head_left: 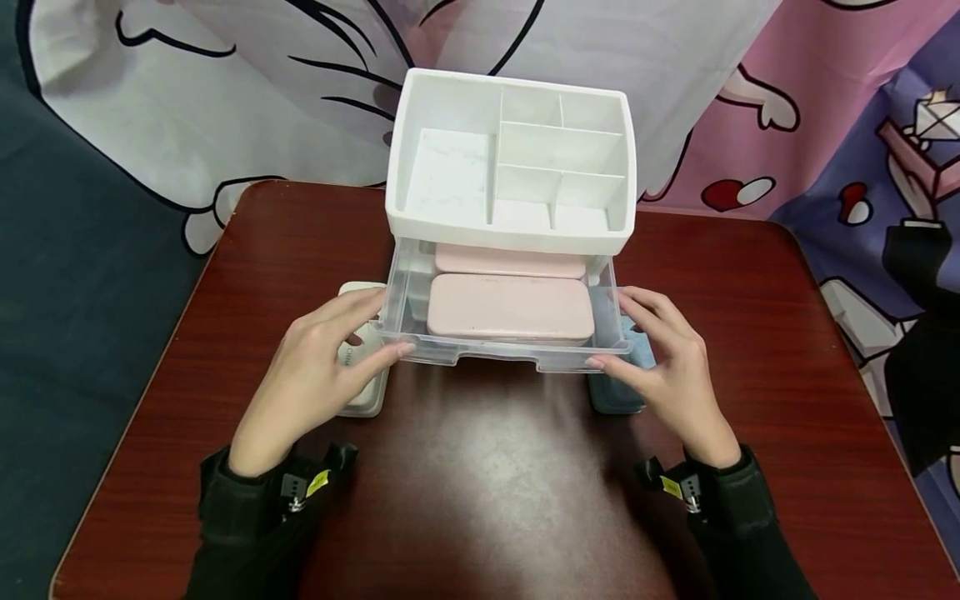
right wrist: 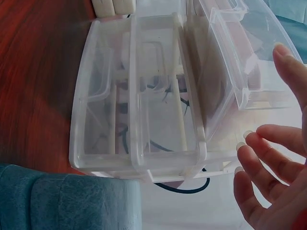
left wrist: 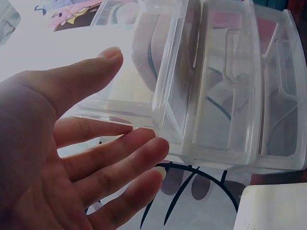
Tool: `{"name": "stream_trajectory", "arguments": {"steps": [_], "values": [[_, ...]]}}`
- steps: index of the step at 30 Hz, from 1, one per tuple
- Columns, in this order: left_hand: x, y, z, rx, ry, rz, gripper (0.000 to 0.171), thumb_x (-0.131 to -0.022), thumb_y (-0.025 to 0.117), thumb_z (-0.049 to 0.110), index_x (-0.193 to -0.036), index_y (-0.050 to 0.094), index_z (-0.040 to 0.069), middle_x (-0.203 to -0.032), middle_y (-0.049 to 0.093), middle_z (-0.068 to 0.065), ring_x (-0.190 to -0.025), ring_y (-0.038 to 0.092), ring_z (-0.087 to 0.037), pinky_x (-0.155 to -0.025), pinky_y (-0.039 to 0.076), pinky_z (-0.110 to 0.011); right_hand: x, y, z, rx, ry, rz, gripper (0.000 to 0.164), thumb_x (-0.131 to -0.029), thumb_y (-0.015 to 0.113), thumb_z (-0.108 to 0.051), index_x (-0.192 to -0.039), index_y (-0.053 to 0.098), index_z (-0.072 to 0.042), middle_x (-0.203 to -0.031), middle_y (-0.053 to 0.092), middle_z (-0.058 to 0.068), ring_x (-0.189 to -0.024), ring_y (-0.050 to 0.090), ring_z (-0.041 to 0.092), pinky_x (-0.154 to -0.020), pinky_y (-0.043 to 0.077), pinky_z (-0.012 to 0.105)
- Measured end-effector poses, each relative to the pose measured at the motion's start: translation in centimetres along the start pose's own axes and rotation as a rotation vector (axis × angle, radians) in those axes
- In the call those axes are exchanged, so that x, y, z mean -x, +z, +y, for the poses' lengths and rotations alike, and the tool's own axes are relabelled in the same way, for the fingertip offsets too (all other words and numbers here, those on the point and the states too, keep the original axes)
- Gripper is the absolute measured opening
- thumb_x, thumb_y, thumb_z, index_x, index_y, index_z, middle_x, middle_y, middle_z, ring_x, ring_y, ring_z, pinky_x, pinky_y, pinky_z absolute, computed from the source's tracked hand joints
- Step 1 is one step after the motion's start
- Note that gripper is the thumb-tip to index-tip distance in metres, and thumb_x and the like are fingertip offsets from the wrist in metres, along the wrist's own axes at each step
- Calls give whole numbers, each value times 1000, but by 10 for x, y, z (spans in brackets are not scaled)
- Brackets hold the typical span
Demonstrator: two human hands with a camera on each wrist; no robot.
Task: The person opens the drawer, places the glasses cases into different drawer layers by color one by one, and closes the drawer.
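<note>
A white desktop drawer organizer [head_left: 512, 233] has its clear top drawer [head_left: 495, 352] pulled out toward me. Inside that drawer lie two pale pink cases, the front one [head_left: 512, 307] in full sight and the rear one [head_left: 510, 260] partly under the organizer's top. My left hand [head_left: 318, 354] is at the drawer's left front corner, thumb by the front rim and fingers spread along the side. Mirroring it, my right hand [head_left: 667, 367] is at the right front corner. Both wrist views show the fingers loosely extended beside the clear plastic, gripping nothing.
The organizer's top tray [head_left: 561, 146] has several compartments. Below the pulled-out drawer, two closed clear drawers [right wrist: 163, 115] show in the wrist views. A whitish case [head_left: 365, 400] stands by the left side, a blue case [head_left: 617, 396] by the right, on the brown table [head_left: 495, 492].
</note>
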State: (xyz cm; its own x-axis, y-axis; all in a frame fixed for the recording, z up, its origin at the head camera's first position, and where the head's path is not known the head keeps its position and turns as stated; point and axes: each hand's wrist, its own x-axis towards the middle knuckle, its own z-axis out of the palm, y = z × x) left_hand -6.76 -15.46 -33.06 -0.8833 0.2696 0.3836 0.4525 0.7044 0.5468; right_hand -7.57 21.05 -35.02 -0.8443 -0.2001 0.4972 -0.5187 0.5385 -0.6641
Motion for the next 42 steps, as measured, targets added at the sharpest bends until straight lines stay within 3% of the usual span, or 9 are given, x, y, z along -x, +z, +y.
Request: {"name": "stream_trajectory", "arguments": {"steps": [9, 16, 22, 26, 29, 35, 39, 42], "values": [[-10, 4, -8, 38, -12, 4, 56, -82, 78, 24, -132, 59, 8, -129, 62, -7, -84, 66, -18, -66, 54, -33, -6, 5, 4, 15, 17, 12, 73, -64, 86, 4, -131, 59, -5, -129, 59, 12, -111, 52, 7, -88, 41, 13], [-15, 7, -13, 67, -65, 7, 68, -82, 78, 27, -141, 50, 11, -130, 61, -9, -92, 64, -20, -71, 54, -37, -10, 8, 6, 4, 47, 33, 68, -66, 85, 2, -129, 61, -5, -128, 60, 10, -108, 52, 7, -86, 41, 15], [-22, 6, -16, 106, -111, -6, 84, -78, 82, 27, -149, 38, 15, -144, 50, -8, -109, 61, -21, -79, 54, -41, -15, 10, 6, 1, 103, 55, 71, -68, 83, 4, -133, 56, -7, -129, 58, 11, -103, 53, 11, -85, 41, 14], [-27, 4, -18, 129, -115, -62, 87, -80, 80, 28, -152, 32, 16, -154, 39, -6, -121, 57, -27, -87, 53, -46, -18, 11, 8, -12, 134, 55, 83, -69, 82, 7, -142, 46, -8, -139, 51, 11, -115, 54, 7, -89, 42, 15], [-30, 3, -20, 141, -106, -97, 85, -83, 77, 28, -152, 30, 14, -156, 35, -8, -122, 57, -31, -89, 52, -49, -21, 12, 9, -48, 150, 24, 90, -71, 80, 6, -148, 38, -15, -146, 47, 8, -124, 51, 6, -96, 43, 19], [-34, 5, -25, 173, -99, -122, 81, -86, 74, 25, -152, 29, 12, -156, 33, -10, -119, 58, -33, -93, 51, -50, -23, 12, 14, -82, 217, -113, 91, -83, 75, -7, -152, 23, -35, -154, 38, -2, -131, 46, 18, -104, 42, 47], [-37, 8, -26, 190, -97, -138, 81, -88, 72, 24, -153, 26, 11, -157, 31, -11, -126, 53, -34, -95, 49, -50, -23, 12, 17, -85, 262, -174, 84, -90, 69, -14, -152, 18, -37, -159, 27, -8, -140, 38, 20, -105, 41, 52], [-39, 8, -25, 191, -106, -164, 81, -89, 70, 25, -153, 24, 11, -157, 31, -11, -123, 55, -35, -96, 49, -51, -24, 11, 18, -83, 276, -183, 80, -92, 65, -14, -153, 17, -34, -159, 25, -5, -142, 36, 25, -106, 40, 52]]}}
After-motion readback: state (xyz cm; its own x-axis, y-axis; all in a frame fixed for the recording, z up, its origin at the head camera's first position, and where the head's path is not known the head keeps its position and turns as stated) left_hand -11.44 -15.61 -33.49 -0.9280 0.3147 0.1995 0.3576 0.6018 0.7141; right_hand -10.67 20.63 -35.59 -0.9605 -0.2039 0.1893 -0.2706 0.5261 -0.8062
